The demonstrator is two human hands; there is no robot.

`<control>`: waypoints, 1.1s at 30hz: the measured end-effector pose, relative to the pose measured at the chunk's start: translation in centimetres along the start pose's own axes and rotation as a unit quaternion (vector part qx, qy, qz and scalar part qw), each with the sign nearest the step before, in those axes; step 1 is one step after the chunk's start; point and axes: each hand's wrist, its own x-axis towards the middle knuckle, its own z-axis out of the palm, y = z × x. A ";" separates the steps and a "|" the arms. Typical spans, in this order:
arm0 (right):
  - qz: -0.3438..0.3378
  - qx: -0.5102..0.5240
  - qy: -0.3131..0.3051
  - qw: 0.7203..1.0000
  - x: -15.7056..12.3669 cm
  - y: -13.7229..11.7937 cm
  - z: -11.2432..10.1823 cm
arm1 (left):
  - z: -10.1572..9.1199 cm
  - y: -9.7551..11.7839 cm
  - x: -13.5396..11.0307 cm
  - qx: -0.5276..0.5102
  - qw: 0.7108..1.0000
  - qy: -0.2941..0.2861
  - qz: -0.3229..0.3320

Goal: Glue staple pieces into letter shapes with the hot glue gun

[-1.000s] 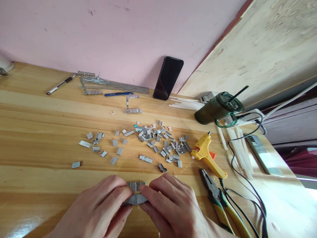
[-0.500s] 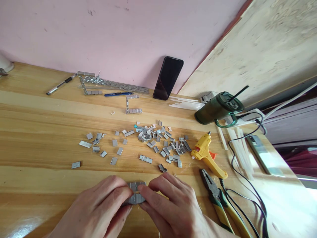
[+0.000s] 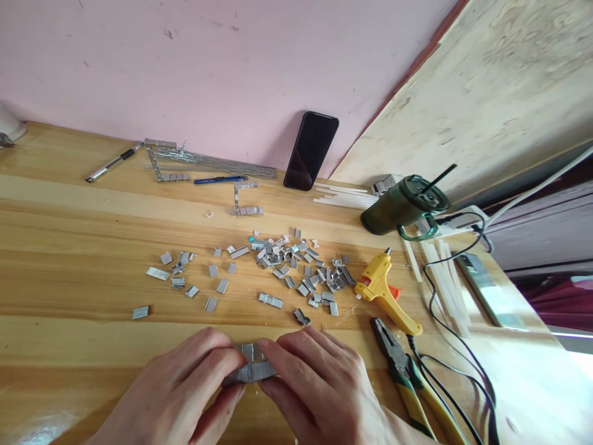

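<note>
My left hand and my right hand meet at the near edge of a wooden table. Both pinch the same small grey assembly of staple strips, the left at its left end, the right at its right end. The fingers are curled and pressed onto it, covering part of it. A scatter of several loose staple pieces lies just beyond the hands.
Yellow glue gun and pliers lie right of my right hand, with black cables. A green cup with a straw, a black phone against the pink wall, glue sticks, a pen and two bent staple frames.
The hands stay on the staple assembly with only slight finger shifts. The view has tilted a little, so everything sits slightly lower and to the left.
</note>
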 end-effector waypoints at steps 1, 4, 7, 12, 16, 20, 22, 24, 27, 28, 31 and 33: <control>-0.001 -0.002 0.004 1.000 0.0 0.0 0.0 | 0.1 -0.1 0.0 -0.002 1.000 -0.001 -0.002; 0.004 -0.016 0.015 1.000 -0.3 0.0 -0.3 | 0.3 -0.3 -0.2 -0.013 1.000 0.001 -0.010; 0.022 -0.043 0.013 0.999 -0.8 0.0 -0.7 | 0.4 -0.5 -0.2 -0.026 1.000 0.006 -0.016; 0.042 -0.072 0.036 0.996 -1.6 0.6 -1.6 | -0.4 -0.4 0.0 -0.020 0.999 0.040 -0.027; 0.076 -0.093 0.039 0.992 -2.3 1.2 -2.4 | -1.6 -0.9 0.2 -0.002 0.994 0.089 -0.055; 0.118 -0.127 0.035 0.984 -3.4 1.5 -3.1 | -3.4 -3.0 1.0 0.019 0.984 0.135 -0.111; 0.116 -0.122 0.037 0.985 -4.0 1.8 -3.1 | -4.5 -4.5 2.0 0.021 0.971 0.151 -0.185; 0.118 -0.118 0.044 0.985 -4.5 2.1 -3.1 | -5.6 -5.9 3.5 0.004 0.955 0.153 -0.254; 0.124 -0.116 0.053 0.984 -4.9 2.6 -2.8 | -7.1 -7.6 6.0 0.008 0.936 0.163 -0.313; 0.123 -0.116 0.054 0.984 -5.0 2.8 -2.7 | -7.5 -8.0 6.8 0.012 0.935 0.171 -0.309; 0.125 -0.120 0.047 0.984 -5.2 3.2 -2.4 | -8.3 -9.2 8.8 0.022 0.937 0.180 -0.297; 0.126 -0.125 0.042 0.983 -5.4 3.4 -2.2 | -8.6 -10.1 9.7 0.030 0.940 0.182 -0.289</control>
